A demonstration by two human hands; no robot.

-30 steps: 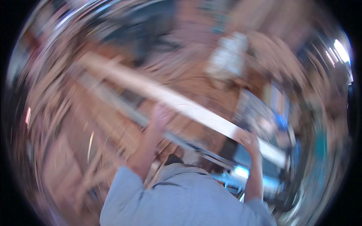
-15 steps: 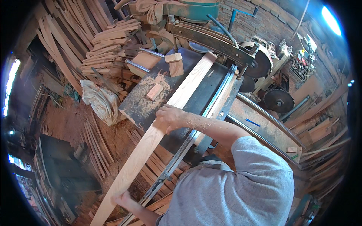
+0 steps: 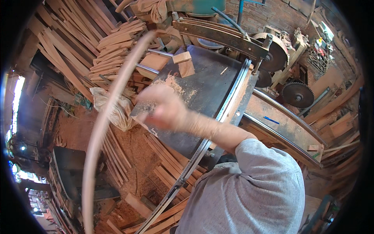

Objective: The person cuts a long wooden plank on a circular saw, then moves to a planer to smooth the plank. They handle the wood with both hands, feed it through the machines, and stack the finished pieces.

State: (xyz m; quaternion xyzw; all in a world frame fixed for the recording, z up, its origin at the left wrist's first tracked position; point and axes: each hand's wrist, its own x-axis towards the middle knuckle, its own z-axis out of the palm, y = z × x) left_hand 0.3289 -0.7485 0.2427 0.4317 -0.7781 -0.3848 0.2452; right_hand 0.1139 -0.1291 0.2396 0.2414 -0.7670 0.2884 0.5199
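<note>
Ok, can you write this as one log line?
Right hand: blurred, grip unclear, over black machine table | left hand: out of frame | wooden plank: blurred, left of table

Pale tan board (image 3: 104, 117); grey shirt (image 3: 249, 191)

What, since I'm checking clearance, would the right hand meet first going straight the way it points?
The right hand would probably meet the long, narrow, pale wooden board, though blur leaves depth unclear.

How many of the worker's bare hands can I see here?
1: the bare, blurred right hand, in front of the dark, flat metal table and to the right of the long, narrow, pale wooden board. The left hand is out of view.
</note>
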